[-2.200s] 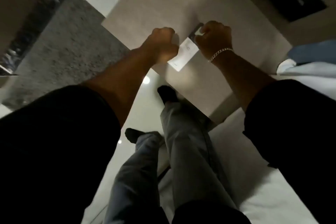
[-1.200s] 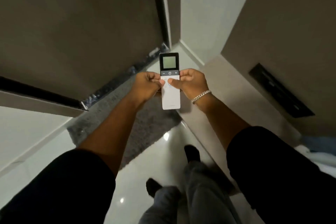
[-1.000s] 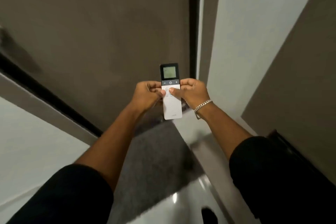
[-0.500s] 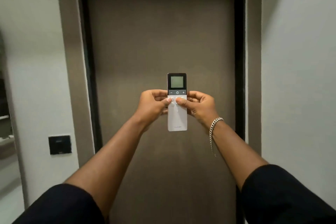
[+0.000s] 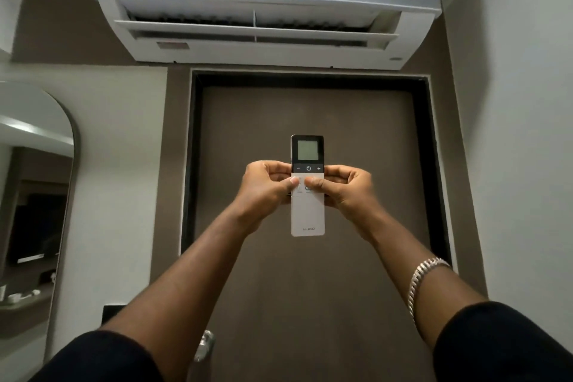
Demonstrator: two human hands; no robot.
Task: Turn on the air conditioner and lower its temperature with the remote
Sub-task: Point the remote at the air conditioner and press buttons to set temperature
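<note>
A slim white remote [image 5: 307, 214] with a dark top and a small grey screen stands upright in front of me, held by both hands. My left hand [image 5: 263, 187] grips its left edge and my right hand [image 5: 345, 189] its right edge. Both thumbs rest on the white part just below the minus, power and plus buttons. The white air conditioner [image 5: 263, 6] hangs on the wall above the door, its lower flap tilted open. The remote's top points up toward it.
A brown door [image 5: 310, 288] in a dark frame fills the wall ahead, with a metal handle [image 5: 204, 344] low on its left. An arched mirror [image 5: 34, 195] is on the left wall, a white wall on the right.
My view has tilted up from the floor to the door and then to the air conditioner. Both hands kept hold of the remote and raised it upright.
</note>
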